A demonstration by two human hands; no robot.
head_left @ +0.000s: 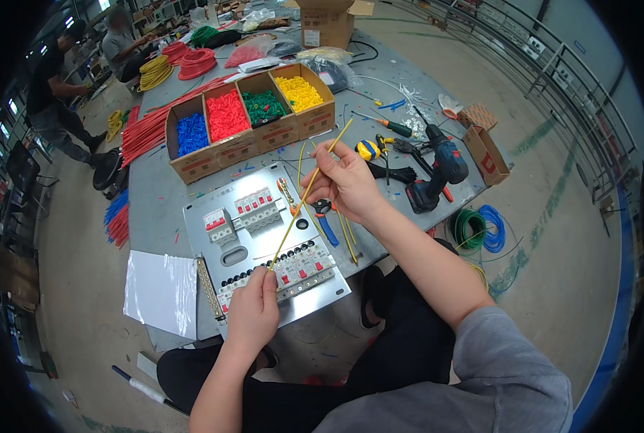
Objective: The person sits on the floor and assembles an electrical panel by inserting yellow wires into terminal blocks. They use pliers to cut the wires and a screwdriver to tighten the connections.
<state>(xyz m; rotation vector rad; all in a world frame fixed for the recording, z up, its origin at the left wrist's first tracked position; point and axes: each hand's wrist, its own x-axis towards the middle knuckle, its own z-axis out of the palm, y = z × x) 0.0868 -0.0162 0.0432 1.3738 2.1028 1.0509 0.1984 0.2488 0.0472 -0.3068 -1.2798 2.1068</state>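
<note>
Grey worktable (156, 195), bearing all that follows. Metal mounting panel (315, 289), lying flat at the near edge within easy reach, carrying upper circuit breakers (241, 215) and a lower breaker row (293, 268) with red toggles. Cardboard boxes (250, 133) behind the panel, one colour of small parts per compartment: blue, red, green, yellow. Cordless drill (437, 169) lying on its side to the right, beside screwdrivers (394, 126). Blue-handled cutters (324, 220) just beside the panel. Right hand (347, 180), raised above the panel, fingers closed in a pinch on the upper part of the yellow wire (311, 186), apparently steering it. Left hand (253, 310), fingertips pinching the wire's lower end against the lower breaker row, seemingly to seat it at a terminal.
</note>
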